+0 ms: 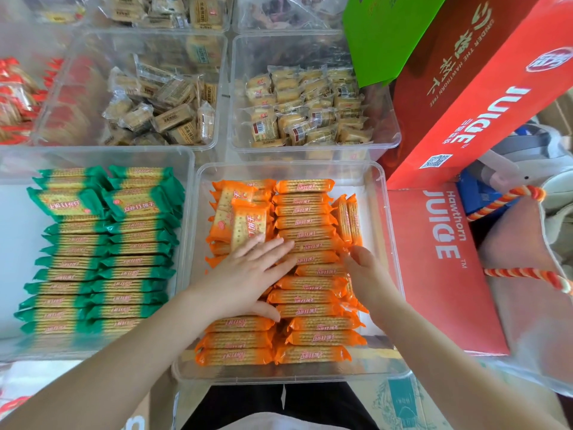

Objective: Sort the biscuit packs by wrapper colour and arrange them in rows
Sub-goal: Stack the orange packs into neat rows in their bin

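Orange-wrapped biscuit packs (305,223) fill a clear plastic bin (389,231) in front of me, standing on edge in two rows, with a few loose ones lying flat at the far left (245,217) and two upright at the far right. My left hand (248,274) lies flat on the left row with fingers spread and straight, pressing the packs. My right hand (367,274) touches the right end of the right row with its fingers bent down the side. Green-wrapped packs (102,259) stand in two rows in the clear bin (186,169) to the left.
Two clear bins behind hold transparent-wrapped biscuits (161,110) and yellow cakes (305,110). Red-wrapped packs (15,97) lie at the far left. Red juice cartons (440,259) crowd the right side, with a green box (384,32) above them and a rope-handled bag (527,274) beside them.
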`<act>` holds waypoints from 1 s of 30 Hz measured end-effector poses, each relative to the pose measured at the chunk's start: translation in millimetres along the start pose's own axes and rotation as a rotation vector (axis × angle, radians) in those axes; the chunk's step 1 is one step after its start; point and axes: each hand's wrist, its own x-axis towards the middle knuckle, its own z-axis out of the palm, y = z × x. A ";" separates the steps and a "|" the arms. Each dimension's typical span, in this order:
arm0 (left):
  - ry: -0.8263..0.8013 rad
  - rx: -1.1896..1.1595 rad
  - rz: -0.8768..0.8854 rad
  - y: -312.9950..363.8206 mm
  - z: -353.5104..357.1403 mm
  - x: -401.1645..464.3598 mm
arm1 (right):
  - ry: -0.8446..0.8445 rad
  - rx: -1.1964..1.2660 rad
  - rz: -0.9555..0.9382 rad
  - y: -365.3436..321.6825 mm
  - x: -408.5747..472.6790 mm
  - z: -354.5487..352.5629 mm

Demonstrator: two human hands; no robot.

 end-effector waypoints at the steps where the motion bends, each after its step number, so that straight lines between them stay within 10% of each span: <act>1: -0.016 0.005 0.018 1.3 -0.2 0.5 | 0.004 0.002 0.001 1.7 -0.5 1.9; 18: 0.186 0.012 -0.035 17.0 8.2 -6.7 | -0.168 -0.227 0.034 -3.8 -31.4 1.4; 23: 0.256 -0.042 -0.034 26.6 11.8 -17.2 | -0.224 0.127 0.290 14.4 -47.2 -4.2; 30: -0.064 -0.350 -0.045 38.5 18.4 -33.8 | -0.250 0.268 0.293 13.4 -64.2 19.1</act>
